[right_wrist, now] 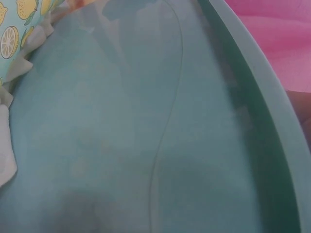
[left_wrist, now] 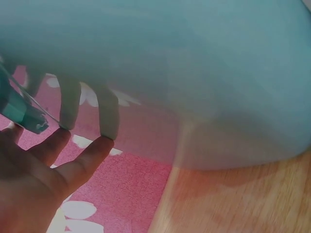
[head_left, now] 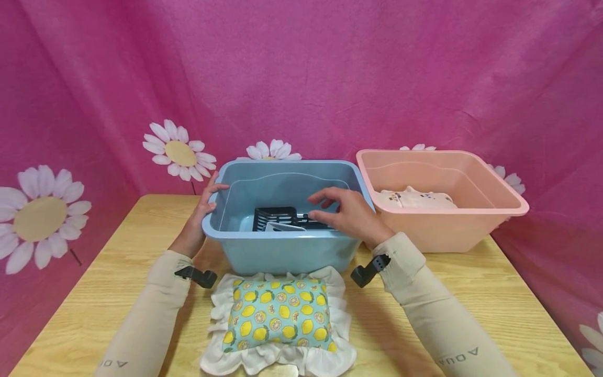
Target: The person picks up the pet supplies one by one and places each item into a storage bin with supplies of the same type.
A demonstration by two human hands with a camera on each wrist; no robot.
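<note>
A light blue plastic tub [head_left: 287, 254] stands on the table. My left hand [head_left: 194, 222] is at its left side, one finger over the rim; in the left wrist view, straight fingers [left_wrist: 87, 162] touch the outer wall. Over the tub's right part hovers my right hand [head_left: 353, 212], thumb and forefinger apart with nothing visible between them. Below it in the tub lies a black slotted scoop [head_left: 275, 213], its handle partly behind the hand. A pale grey slotted piece [head_left: 282, 227] sits beside the scoop, mostly hidden by the front rim. The right wrist view shows mainly the tub's wall [right_wrist: 107, 126].
In front of the tub lies a lemon-print cushion [head_left: 282, 314] with white ruffles. To the right, a pink tub [head_left: 443, 230] holds a folded pale printed cloth [head_left: 419, 199]. A magenta curtain [head_left: 301, 78] with daisies hangs behind and beside the wooden table [head_left: 471, 303].
</note>
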